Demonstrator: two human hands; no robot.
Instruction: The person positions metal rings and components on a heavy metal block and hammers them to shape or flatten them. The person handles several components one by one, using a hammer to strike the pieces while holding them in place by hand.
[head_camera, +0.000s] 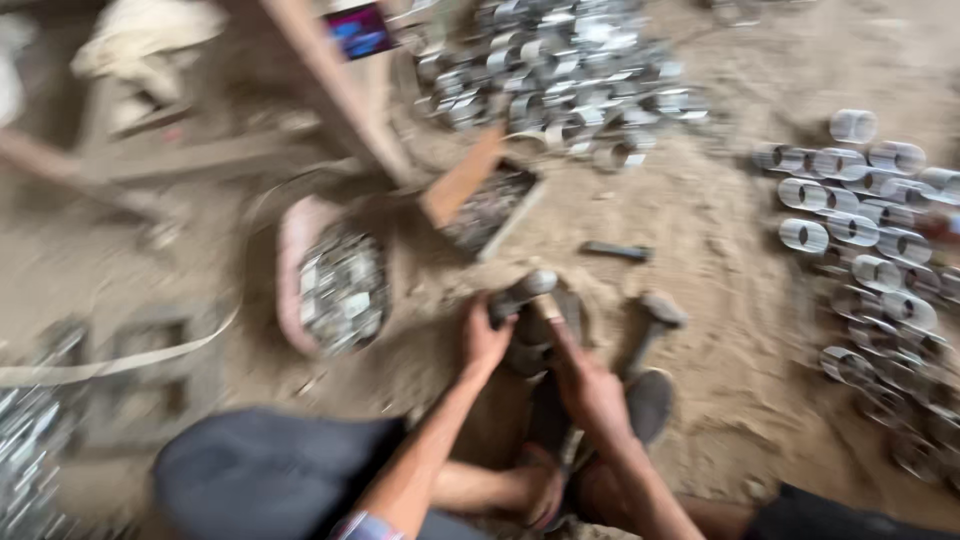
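There is a single view, from a camera worn on the person's head, looking steeply down and forward over the knees at a sandy workshop floor (700, 240). It sits close above the dark round metal block (535, 345) set in the sand, which lies just below the frame's centre. Everything is blurred, more so away from that block.

The thing in hand is a short metal cylinder (522, 292), grey and a little shiny, blurred by motion. It lies tilted, with its brighter end up to the right, near the middle of the sandy floor (720, 330). Under it sits a dark rounded block (535, 345), half sunk in the sand. The cylinder touches the top of this block. Finer details cannot be told.
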